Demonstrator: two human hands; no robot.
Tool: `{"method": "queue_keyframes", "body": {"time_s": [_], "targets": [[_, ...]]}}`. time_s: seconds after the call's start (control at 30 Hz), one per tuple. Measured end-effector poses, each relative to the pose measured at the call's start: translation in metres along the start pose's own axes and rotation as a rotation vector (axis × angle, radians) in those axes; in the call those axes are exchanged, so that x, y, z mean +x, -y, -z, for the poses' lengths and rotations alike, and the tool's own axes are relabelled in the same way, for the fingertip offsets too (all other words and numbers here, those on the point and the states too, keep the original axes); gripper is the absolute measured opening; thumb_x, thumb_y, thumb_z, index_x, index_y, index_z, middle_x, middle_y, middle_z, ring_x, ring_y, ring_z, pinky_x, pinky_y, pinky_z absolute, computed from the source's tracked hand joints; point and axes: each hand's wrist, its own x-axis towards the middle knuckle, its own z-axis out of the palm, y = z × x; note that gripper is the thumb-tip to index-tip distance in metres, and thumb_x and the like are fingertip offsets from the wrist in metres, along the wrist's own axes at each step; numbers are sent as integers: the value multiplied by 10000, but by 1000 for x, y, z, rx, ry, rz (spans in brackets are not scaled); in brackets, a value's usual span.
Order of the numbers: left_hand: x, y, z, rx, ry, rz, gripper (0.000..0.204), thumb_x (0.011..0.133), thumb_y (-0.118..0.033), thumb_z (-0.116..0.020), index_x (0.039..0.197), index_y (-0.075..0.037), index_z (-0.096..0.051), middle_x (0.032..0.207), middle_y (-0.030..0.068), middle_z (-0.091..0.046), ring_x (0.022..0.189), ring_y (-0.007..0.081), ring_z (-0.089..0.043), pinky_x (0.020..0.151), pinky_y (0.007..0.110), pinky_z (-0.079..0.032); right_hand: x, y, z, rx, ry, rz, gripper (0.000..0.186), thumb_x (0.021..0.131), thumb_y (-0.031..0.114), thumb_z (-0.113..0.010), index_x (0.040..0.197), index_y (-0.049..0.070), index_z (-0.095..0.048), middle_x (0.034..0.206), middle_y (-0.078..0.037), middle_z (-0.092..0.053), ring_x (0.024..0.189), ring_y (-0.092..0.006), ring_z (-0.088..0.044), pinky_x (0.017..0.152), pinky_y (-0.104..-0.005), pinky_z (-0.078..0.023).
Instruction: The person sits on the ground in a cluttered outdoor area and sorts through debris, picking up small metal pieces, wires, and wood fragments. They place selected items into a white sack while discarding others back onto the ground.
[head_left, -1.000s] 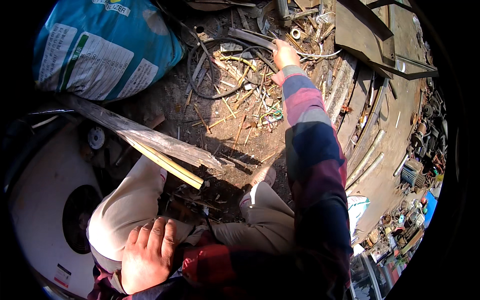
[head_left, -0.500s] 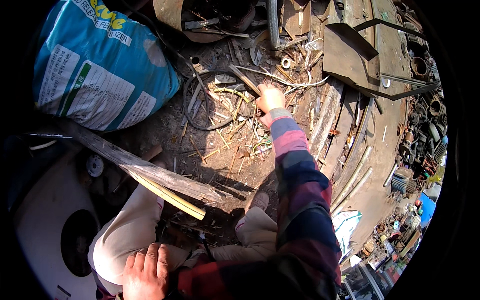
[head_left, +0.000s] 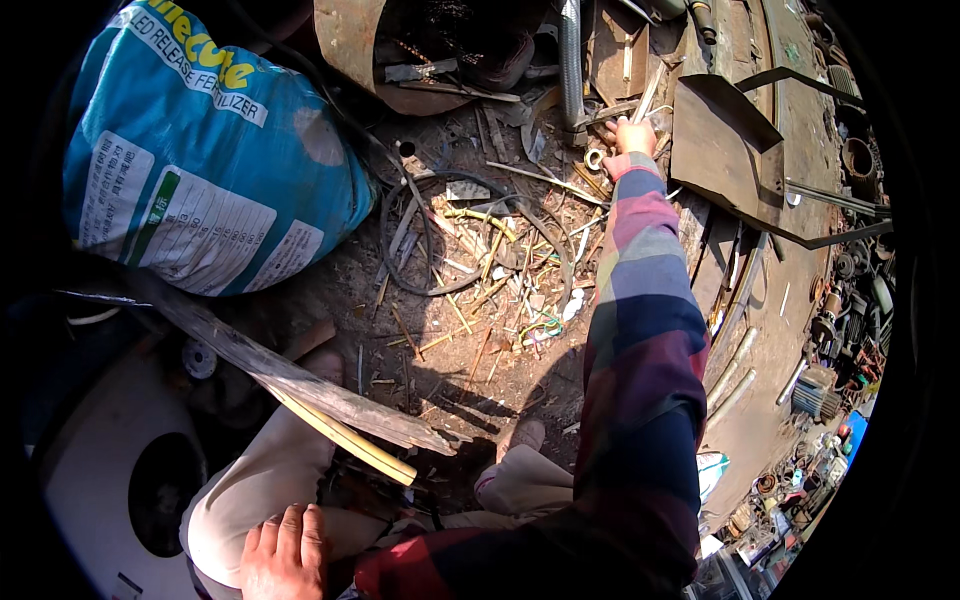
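My right hand reaches to the far right, its fingers closed on a narrow pale strip. The strip, apparently wood, points away from me past the fingertips. Just left of this hand lies a small metal ring, and a bent sheet-metal piece sits to its right. My left hand rests on my thigh with its fingers stretched out, holding nothing. A black cable loop lies on the dirt among scattered thin sticks and scraps.
A blue printed sack stands at the left. Below it, a weathered plank and a yellow strip lie across near my legs. A rusty metal container and a grey ribbed hose are at the far side. Scrap parts line the right.
My right hand has moved away and to the right with the pale strip, from beside the cable loop to near the sheet metal. My left hand stays on my thigh.
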Motion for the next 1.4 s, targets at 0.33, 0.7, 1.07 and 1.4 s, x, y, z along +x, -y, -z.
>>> {"method": "queue_keyframes", "body": {"time_s": [0.33, 0.7, 1.07, 1.4], "targets": [[15, 23, -3, 13, 55, -28, 382, 729, -67, -568, 1100, 24, -567, 1068, 169, -601, 907, 305, -587, 804, 409, -461, 33, -15, -8, -541, -84, 7, 483, 776, 156, -742, 1127, -32, -468, 1049, -174, -604, 834, -273, -650, 599, -402, -538], [9, 11, -3, 19, 35, -22, 382, 728, -66, -576, 1099, 22, -568, 1070, 168, -601, 907, 306, -587, 807, 408, -461, -43, -21, 42, 342, -59, -47, 182, 752, 17, -678, 875, 75, -555, 698, -8, -561, 488, -63, -428, 372, -204, -286], [2, 1, -3, 15, 10, -2, 381, 726, -64, -584, 1098, 20, -569, 1071, 166, -602, 907, 308, -587, 809, 407, -460, -135, -37, 178, 592, -76, 182, 178, 801, 27, -621, 978, 49, -622, 905, -73, -669, 805, -165, -625, 709, -275, -479], [10, -17, -4, -37, -55, 73, 385, 725, -63, -592, 1101, 13, -570, 1078, 161, -599, 904, 306, -584, 810, 404, -459, -94, -6, -1, -70, 291, 244, 254, 749, 116, -616, 944, -46, -629, 772, -87, -642, 547, -152, -586, 518, -283, -494]]}}
